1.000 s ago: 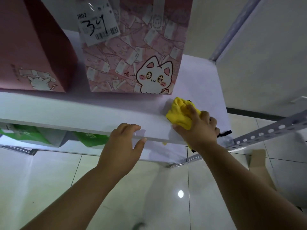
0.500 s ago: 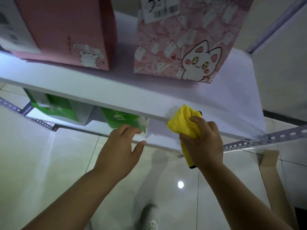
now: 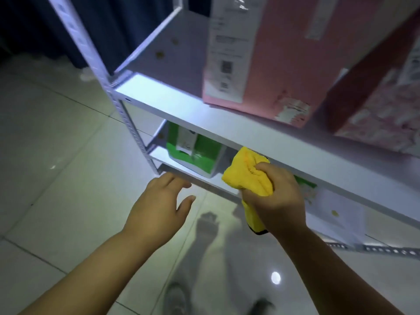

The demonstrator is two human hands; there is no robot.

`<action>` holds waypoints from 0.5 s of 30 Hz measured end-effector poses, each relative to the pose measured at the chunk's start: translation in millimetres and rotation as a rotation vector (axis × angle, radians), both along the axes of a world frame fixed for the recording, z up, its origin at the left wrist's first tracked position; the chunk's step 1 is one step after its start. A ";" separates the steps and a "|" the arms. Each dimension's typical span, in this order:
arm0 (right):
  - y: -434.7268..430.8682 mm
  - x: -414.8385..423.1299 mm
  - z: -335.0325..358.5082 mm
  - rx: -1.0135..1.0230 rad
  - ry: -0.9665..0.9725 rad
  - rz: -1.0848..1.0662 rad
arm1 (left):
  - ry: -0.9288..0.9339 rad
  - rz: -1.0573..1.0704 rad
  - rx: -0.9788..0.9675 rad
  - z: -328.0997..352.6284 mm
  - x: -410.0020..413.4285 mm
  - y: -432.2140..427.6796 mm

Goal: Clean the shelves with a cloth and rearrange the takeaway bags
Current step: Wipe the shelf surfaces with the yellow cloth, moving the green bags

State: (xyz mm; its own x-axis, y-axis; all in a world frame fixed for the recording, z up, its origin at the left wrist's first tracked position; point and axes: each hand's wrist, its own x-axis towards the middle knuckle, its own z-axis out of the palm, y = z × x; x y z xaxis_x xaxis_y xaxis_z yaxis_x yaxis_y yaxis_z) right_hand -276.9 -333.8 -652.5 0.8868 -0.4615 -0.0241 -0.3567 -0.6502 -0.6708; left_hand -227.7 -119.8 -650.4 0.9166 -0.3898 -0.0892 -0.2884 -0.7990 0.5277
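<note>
Below, the right hand [image 3: 276, 196] is gripping a bunched yellow cloth [image 3: 247, 176], its fingers curling tightly around the fabric so that a crumpled mass is bulging out toward the shelving and a dark-edged tail is hanging beneath the palm. The cloth is sitting just under the front edge of the upper shelf [image 3: 181, 105], in front of the gap between the two boards; whether it is touching that edge cannot be told. The left hand [image 3: 159, 205] is hovering open and holding nothing, with fingers loosely spread and thumb apart, its fingertips lying near the front lip of the lower shelf [image 3: 197, 180]. A pink takeaway bag [image 3: 284, 64] is standing upright on the upper shelf, carrying a white printed receipt [image 3: 227, 53] on its near face. Beside it to the right, a second patterned pink bag [image 3: 386, 117] is showing only partly, and blurred. A green and white bag [image 3: 197, 155] is standing on the lower shelf, left of the cloth, and more green is peeking out behind the right hand. A perforated metal upright [image 3: 127, 119] is carrying both boards at their left end. Pale glossy floor tiles [image 3: 56, 137] are reflecting a point of light
</note>
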 end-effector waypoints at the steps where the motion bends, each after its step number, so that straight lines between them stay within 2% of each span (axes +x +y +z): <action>1: 12.6 12.4 3.1 0.022 0.015 0.027 | -0.011 0.006 0.014 2.8 9.8 14.4; 6: 64.5 75.0 22.2 0.020 0.035 0.113 | -0.102 0.014 0.074 16.8 59.1 56.8; 12: 85.2 145.8 41.4 -0.045 -0.058 0.232 | -0.233 -0.041 0.152 18.8 116.7 64.3; 15: 86.6 187.2 48.4 -0.076 -0.097 0.306 | -0.235 -0.029 0.191 16.6 145.2 60.6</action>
State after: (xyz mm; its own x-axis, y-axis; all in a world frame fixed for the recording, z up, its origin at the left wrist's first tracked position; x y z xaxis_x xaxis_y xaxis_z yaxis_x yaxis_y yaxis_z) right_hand -89.7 -247.2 -604.1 0.9810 -0.1707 0.0920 -0.0737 -0.7669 -0.6376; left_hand -82.5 -59.2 -633.8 0.9094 -0.4128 0.0499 -0.4092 -0.8670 0.2845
